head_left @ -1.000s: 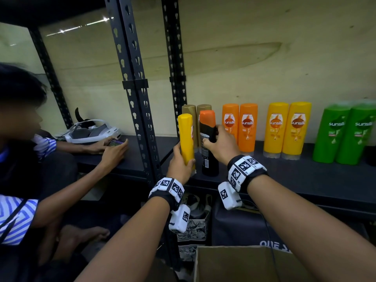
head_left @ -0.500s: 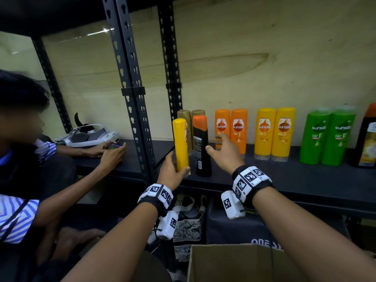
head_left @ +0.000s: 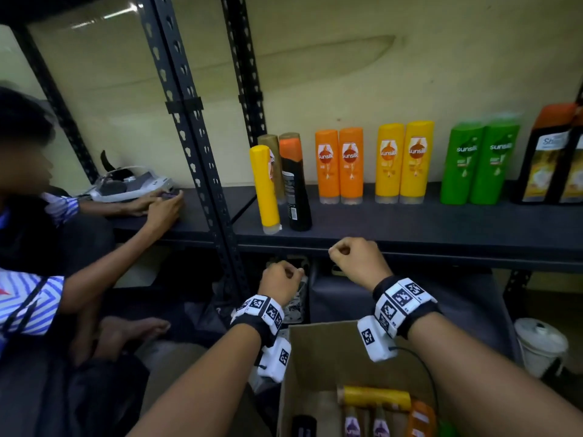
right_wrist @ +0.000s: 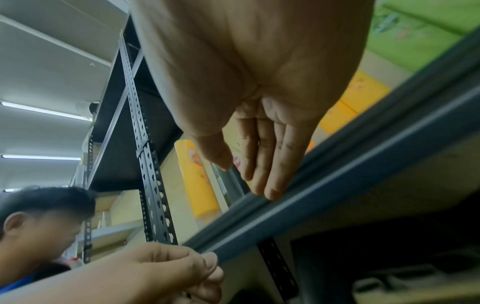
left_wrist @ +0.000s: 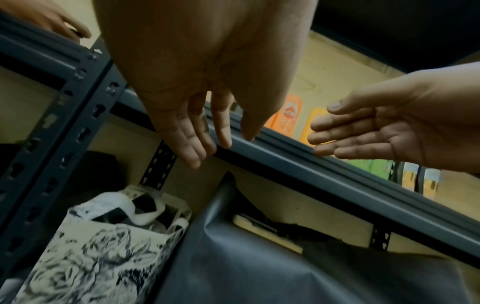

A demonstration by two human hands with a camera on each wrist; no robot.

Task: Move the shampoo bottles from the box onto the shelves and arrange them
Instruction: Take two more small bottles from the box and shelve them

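Both my hands hold nothing, fingers loosely relaxed: my left hand (head_left: 279,280) and right hand (head_left: 356,261) hang at frame centre, just below the shelf (head_left: 410,228) edge. The yellow bottle (head_left: 265,189) and black bottle (head_left: 295,187) stand above them, untouched. More bottles lie in the box (head_left: 315,351), lower right.

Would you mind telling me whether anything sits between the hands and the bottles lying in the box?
Nothing visible does: the box is open-topped, the left hand and right hand are empty, and the bottles lie uncovered inside.
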